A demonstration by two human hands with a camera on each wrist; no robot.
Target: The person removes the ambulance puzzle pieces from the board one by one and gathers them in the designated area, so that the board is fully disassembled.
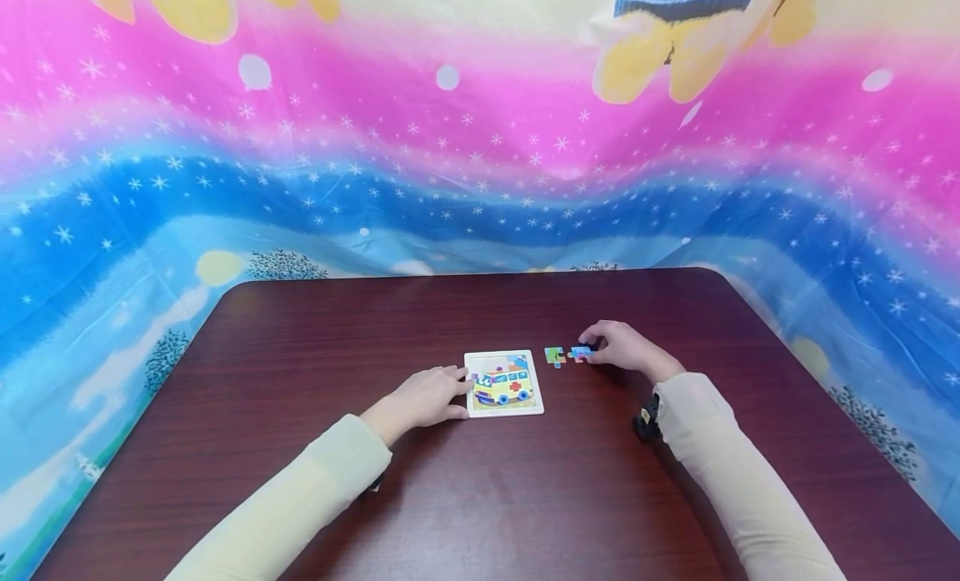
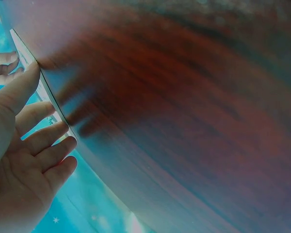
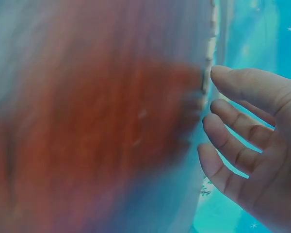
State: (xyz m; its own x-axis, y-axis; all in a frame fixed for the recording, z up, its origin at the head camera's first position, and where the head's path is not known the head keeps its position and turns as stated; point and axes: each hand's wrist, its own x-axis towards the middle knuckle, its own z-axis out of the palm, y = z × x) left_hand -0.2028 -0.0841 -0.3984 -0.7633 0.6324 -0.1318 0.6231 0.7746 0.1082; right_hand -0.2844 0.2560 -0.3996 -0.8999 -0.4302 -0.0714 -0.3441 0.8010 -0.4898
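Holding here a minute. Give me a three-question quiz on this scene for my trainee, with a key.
1. Which hand touches the board?
2. True or false: in the head view, the green piece lies left of the board.
3. The board's picture shows: A) a boat; B) a van with a red cross; C) a plane.

Key:
1. The left hand.
2. False; it lies right of the board.
3. B.
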